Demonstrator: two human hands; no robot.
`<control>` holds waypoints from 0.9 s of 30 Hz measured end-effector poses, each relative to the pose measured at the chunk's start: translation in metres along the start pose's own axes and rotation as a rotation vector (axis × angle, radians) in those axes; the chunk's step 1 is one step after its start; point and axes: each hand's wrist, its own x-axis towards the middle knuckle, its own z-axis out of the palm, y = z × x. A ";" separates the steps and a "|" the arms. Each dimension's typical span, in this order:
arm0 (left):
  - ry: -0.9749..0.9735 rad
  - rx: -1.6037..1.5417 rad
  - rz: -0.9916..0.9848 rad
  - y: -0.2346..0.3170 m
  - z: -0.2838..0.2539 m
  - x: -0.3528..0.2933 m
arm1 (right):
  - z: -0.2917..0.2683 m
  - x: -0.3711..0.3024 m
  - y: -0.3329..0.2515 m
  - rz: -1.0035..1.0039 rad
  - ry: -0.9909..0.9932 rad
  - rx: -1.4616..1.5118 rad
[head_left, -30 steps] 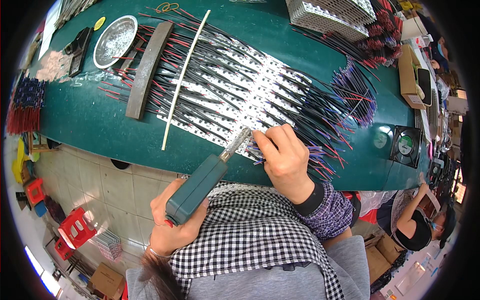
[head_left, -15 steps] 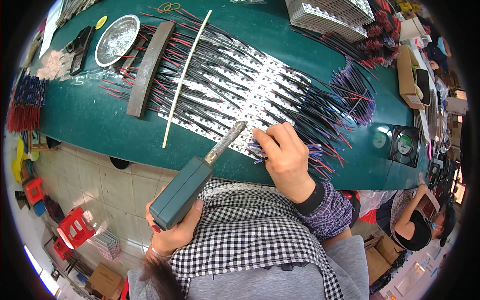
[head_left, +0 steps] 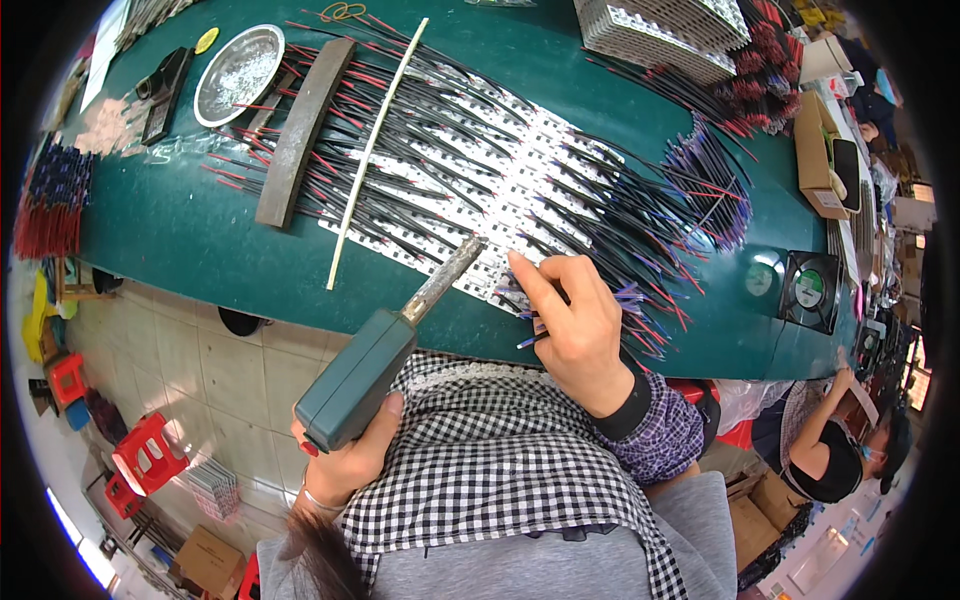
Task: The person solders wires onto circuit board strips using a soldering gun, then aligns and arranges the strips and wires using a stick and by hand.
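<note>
My left hand [head_left: 355, 455] is wrapped round the handle of a soldering gun [head_left: 360, 378] with a green body and a crusted metal bit. The bit's tip touches or hovers just over the white circuit boards [head_left: 497, 222], which lie in a sheet on the table; I cannot tell which. Beside the tip, my right hand [head_left: 578, 325] has its index finger bent towards the boards. Its other fingers are curled round several thin wires [head_left: 630, 296] with blue ends that poke out on both sides. Rows of black and red wires [head_left: 450, 150] lie across the boards.
A metal bar [head_left: 303, 135] and a thin pale stick [head_left: 378, 150] lie across the wires. Behind them stands a metal bowl [head_left: 207, 100] of small clear bits. Stacked boards [head_left: 655, 45], a wire bundle [head_left: 715, 185] and a small fan [head_left: 810, 290] sit to the right. Another person [head_left: 825, 455] works there.
The soldering gun has shifted slightly left and its tip has pulled back a little from my right fingertips. My right hand has moved slightly down and right.
</note>
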 end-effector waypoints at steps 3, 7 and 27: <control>-0.011 0.026 0.036 -0.002 0.000 0.000 | 0.001 0.001 -0.003 0.002 0.004 0.001; -0.052 0.027 0.072 -0.002 -0.001 0.002 | 0.001 0.003 -0.005 -0.009 0.013 -0.014; -0.088 -0.016 0.055 0.000 -0.003 0.004 | 0.010 -0.003 -0.005 -0.090 -0.006 -0.126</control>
